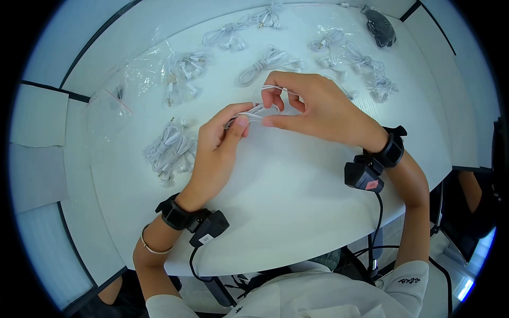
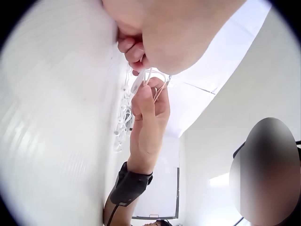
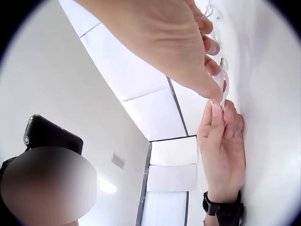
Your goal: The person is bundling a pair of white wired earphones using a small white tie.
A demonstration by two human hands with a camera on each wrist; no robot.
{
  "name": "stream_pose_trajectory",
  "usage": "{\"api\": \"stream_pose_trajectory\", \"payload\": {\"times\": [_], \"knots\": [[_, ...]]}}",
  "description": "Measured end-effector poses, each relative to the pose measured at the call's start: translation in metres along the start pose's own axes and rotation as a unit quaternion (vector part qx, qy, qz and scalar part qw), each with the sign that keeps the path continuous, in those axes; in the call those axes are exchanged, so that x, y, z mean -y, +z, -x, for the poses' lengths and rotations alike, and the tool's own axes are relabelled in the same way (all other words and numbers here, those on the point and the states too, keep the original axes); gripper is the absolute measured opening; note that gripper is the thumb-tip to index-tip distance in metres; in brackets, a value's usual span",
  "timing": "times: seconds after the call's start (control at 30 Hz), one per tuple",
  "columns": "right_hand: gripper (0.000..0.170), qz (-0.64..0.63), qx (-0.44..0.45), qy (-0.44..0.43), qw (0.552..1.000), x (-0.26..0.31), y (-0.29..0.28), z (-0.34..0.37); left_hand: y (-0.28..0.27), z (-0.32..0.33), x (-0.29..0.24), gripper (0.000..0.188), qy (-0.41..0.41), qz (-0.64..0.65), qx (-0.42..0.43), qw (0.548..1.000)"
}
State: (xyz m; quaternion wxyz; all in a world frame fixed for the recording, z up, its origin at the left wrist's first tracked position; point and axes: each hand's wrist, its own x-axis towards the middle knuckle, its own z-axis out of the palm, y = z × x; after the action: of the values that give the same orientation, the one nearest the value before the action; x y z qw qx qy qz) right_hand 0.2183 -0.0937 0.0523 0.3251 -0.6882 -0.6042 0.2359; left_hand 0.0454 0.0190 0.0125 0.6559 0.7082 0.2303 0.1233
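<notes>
Over the middle of the white table, my left hand (image 1: pixel 216 142) pinches a coil of white earphone cable (image 1: pixel 256 112) between thumb and fingers. A strand of the cable runs across the curled fingers of my right hand (image 1: pixel 324 109), which holds it just to the right of the coil. In the right wrist view, the right thumb and the left fingertips come close together at the cable (image 3: pixel 225 84). The left wrist view shows cable loops (image 2: pixel 160 89) between both hands. The left palm hides part of the coil.
A large bundle of white earphones (image 1: pixel 168 144) lies left of my left hand. Several coiled earphones (image 1: pixel 260 64) are spread along the back, some with clear bags (image 1: pixel 154 66). A bagged black item (image 1: pixel 379 27) lies at the back right. Low white panels (image 1: pixel 111 45) border the table.
</notes>
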Motion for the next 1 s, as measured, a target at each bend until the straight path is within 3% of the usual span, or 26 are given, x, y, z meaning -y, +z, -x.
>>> {"api": "stream_pose_trajectory", "payload": {"times": [0.57,1.0], "knots": [[0.019,-0.089,-0.021,-0.001,0.996,-0.005,0.006,-0.003,0.003,-0.001,-0.011,0.031,-0.049,0.1,-0.03,0.993],[0.022,-0.06,-0.047,-0.064,0.995,-0.01,0.012,-0.001,0.003,-0.001,-0.003,0.024,0.013,0.039,-0.044,0.998]]}}
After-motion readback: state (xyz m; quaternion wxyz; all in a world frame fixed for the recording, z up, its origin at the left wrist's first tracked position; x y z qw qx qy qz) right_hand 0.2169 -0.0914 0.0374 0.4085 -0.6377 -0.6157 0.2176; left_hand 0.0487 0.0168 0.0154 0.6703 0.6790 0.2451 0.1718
